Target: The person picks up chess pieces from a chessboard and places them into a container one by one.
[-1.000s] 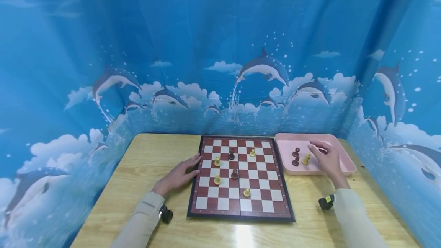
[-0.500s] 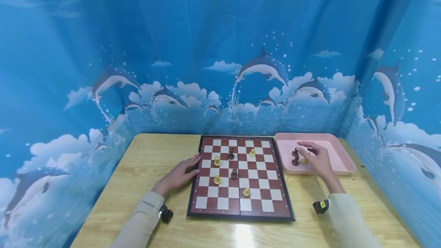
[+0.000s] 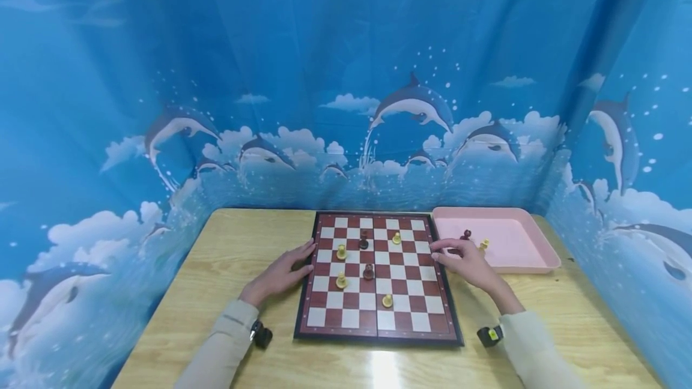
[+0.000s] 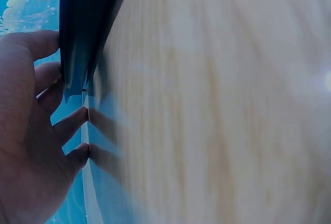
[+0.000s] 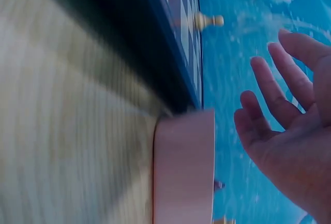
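In the head view a red-and-white chessboard (image 3: pixel 396 287) lies on the table, with several pale yellow chess pieces (image 3: pixel 341 281) and two dark ones (image 3: pixel 369 272) standing on it. The left hand (image 3: pixel 278 275) rests at its left edge, fingertips against the side; the left wrist view shows the fingers (image 4: pixel 72 125) reaching down to the tabletop. Above the board's right rim hovers the right hand (image 3: pixel 467 264), fingers loosely bent and no piece visible between them. In the right wrist view this hand (image 5: pixel 289 100) is apart from the board, and a pale pawn (image 5: pixel 209 21) stands beyond.
A pink tray (image 3: pixel 519 245) sits right of the board, almost against it. Inside lie a pale yellow chess piece (image 3: pixel 483 245) and a dark one (image 3: pixel 466 235), partly behind the right hand. A dolphin-print curtain (image 3: pixel 346 107) encloses the table's back and sides.
The right hand has moved left, from over the pink tray to the board's right edge. The left hand and the pieces on the board have stayed put.
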The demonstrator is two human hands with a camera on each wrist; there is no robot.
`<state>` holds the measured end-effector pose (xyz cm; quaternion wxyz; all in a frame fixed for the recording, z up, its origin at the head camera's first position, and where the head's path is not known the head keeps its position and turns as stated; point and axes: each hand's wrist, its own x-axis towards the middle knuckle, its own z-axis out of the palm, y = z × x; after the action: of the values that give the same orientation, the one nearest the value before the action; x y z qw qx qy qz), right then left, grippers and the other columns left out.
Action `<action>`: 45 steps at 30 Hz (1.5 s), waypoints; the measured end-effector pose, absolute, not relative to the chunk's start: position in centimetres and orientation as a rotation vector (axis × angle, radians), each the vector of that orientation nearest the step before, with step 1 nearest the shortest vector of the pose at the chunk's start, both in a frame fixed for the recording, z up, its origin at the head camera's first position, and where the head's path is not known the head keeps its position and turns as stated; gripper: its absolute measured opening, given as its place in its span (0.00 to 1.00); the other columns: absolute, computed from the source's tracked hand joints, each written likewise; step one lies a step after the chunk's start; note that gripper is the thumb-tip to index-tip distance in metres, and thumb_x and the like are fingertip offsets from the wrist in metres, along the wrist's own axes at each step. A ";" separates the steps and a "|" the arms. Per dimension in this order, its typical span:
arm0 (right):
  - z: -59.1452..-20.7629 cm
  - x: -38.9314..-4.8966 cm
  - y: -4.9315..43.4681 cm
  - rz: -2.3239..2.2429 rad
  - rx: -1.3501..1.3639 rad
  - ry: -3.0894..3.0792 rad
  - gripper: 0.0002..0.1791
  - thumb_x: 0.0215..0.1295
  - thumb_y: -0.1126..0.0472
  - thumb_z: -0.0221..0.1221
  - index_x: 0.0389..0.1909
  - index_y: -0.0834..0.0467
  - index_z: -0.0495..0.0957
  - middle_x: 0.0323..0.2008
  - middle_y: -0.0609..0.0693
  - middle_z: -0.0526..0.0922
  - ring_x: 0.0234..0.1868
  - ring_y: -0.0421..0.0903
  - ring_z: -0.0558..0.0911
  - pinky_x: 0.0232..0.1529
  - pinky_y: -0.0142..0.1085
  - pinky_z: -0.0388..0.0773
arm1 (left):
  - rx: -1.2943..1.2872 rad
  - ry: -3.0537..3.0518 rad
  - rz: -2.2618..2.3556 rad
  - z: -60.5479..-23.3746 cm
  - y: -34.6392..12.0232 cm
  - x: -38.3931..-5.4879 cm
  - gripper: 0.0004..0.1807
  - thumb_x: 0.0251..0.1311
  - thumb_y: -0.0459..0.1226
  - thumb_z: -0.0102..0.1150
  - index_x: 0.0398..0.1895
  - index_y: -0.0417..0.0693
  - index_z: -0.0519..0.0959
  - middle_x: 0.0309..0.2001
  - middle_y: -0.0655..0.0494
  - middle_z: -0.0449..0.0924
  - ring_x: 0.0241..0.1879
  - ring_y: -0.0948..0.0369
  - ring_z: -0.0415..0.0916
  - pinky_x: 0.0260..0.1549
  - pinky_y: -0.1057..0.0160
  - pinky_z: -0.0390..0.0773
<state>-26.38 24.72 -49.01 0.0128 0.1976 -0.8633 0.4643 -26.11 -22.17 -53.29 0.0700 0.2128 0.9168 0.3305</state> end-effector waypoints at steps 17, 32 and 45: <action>-48.9 -23.5 19.1 1.544 0.954 -2.854 0.17 0.70 0.56 0.65 0.55 0.59 0.83 0.53 0.54 0.86 0.56 0.57 0.83 0.60 0.57 0.79 | 0.646 2.757 0.990 -53.0 -22.1 -26.1 0.34 0.76 0.51 0.50 0.80 0.52 0.57 0.82 0.54 0.49 0.79 0.46 0.50 0.76 0.39 0.51; -49.4 -22.4 16.8 1.609 1.096 -2.868 0.13 0.67 0.60 0.67 0.51 0.57 0.86 0.52 0.50 0.86 0.55 0.46 0.83 0.59 0.43 0.81 | 0.656 2.758 0.998 -53.1 -22.1 -26.1 0.34 0.77 0.50 0.50 0.80 0.50 0.57 0.82 0.51 0.49 0.79 0.45 0.50 0.76 0.38 0.51; -49.5 -22.1 16.3 1.515 1.109 -2.916 0.13 0.63 0.59 0.69 0.49 0.55 0.87 0.54 0.52 0.85 0.57 0.51 0.81 0.61 0.45 0.80 | 0.672 2.763 1.016 -53.0 -21.9 -26.0 0.34 0.77 0.49 0.50 0.79 0.48 0.58 0.81 0.49 0.50 0.79 0.44 0.50 0.76 0.38 0.52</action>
<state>-22.05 16.27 -49.53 -0.1624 0.3155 -0.8296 0.4311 -26.00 -21.92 -53.04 0.0608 0.2222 0.9133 0.3358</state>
